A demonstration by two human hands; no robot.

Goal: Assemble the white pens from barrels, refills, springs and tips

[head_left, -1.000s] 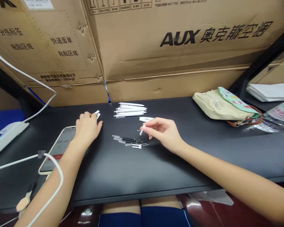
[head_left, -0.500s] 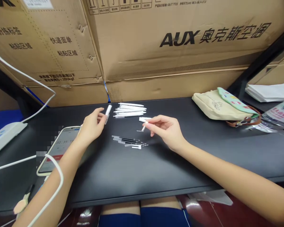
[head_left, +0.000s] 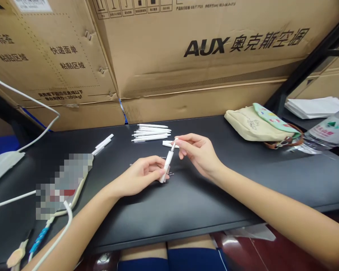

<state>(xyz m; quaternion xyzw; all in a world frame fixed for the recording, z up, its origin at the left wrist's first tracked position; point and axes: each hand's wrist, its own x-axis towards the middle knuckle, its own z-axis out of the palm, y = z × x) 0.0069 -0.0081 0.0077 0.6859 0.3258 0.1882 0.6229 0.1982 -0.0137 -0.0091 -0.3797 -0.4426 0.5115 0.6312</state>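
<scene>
My left hand (head_left: pixel 144 174) is closed on a white pen barrel (head_left: pixel 166 165), held tilted with its upper end toward my right hand. My right hand (head_left: pixel 199 152) pinches a small white pen part (head_left: pixel 174 143) at the barrel's upper end; whether it sits inside the barrel I cannot tell. Behind the fingertips lies a white pen piece (head_left: pixel 166 143). Farther back is a row of several white pens (head_left: pixel 152 131). Small clear parts (head_left: pixel 171 174) show just past my left fingers, which hide most of what lies there.
More white barrels (head_left: pixel 103 144) lie at left, by a phone (head_left: pixel 81 188) with a blurred screen. White cables and a power strip (head_left: pixel 5 165) occupy the left side. A cream pouch (head_left: pixel 260 124) and a plastic bottle (head_left: pixel 327 130) are at right. Large cardboard boxes (head_left: pixel 203 75) stand behind the black table (head_left: pixel 186 210).
My left hand has come right and nearer with the white barrel, bringing it up against the small part in my right hand. It now covers the refills. My right hand has barely shifted.
</scene>
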